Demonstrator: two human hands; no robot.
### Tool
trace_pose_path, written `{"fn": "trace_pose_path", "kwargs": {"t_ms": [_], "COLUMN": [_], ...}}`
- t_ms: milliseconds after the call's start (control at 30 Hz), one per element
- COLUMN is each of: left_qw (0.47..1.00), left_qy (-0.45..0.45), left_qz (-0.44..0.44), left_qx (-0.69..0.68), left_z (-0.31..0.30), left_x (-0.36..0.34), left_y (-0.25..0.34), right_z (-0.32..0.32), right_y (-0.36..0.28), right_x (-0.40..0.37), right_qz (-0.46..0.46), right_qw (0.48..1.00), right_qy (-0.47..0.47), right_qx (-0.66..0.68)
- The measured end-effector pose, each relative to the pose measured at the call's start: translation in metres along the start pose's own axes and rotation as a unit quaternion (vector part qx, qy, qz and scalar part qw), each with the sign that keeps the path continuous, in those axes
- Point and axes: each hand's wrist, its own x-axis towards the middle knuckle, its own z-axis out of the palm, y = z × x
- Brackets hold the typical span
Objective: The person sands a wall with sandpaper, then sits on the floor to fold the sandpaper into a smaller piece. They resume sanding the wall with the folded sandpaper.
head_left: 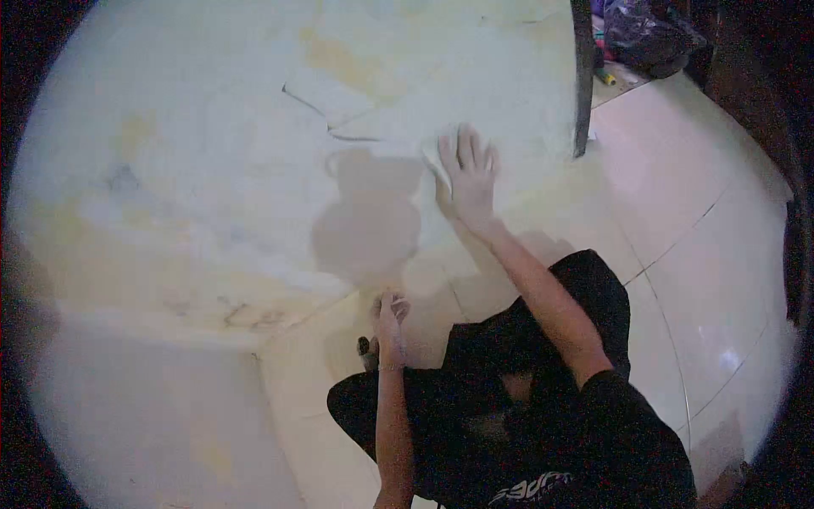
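My right hand lies against the pale, yellow-stained wall with its fingers spread. Beneath the palm it presses a thin whitish sheet, whose edge shows to the left of the fingers. Lower down, my left hand is closed with curled fingers, close to where wall and floor meet; what it holds, if anything, I cannot tell. Just below that hand is a small dark object with a rounded end, partly hidden behind the wrist. Shadows of my head and arms fall on the wall.
Cracks run across the wall above the shadow. A dark vertical edge bounds the wall on the right. Beyond it, a black plastic bag sits among clutter. Glossy tiles cover the floor, and my dark-clothed legs are folded close to the wall.
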Motion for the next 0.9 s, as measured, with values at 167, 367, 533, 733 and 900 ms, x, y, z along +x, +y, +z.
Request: {"fn": "trace_pose_path", "kwargs": {"t_ms": [167,367,533,733,900], "left_qw": [0.997,0.999,0.998,0.999,0.999], "left_qy": [0.025,0.007,0.017,0.035,-0.010], "left_qz": [-0.056,-0.027,-0.028,-0.019,-0.009], "left_qx": [0.055,0.039,0.047,0.034,0.041], "left_z": [0.005,0.003,0.005,0.003,-0.002], "left_x": [-0.002,0.001,0.007,0.006,0.014], "left_y": [0.009,0.003,-0.004,-0.003,-0.012], "right_z": [0.003,-0.018,0.018,-0.023,0.009], "right_y": [-0.007,-0.014,-0.003,0.000,0.001], "right_x": [-0.005,0.026,-0.023,0.039,-0.016], "right_qz": [0.002,0.017,-0.007,0.052,0.008], "right_qw": [0.998,0.998,0.997,0.994,0.997], "right_qy": [0.033,0.038,0.016,0.079,0.035], "right_qx": [0.052,0.053,0.069,0.061,0.067]}}
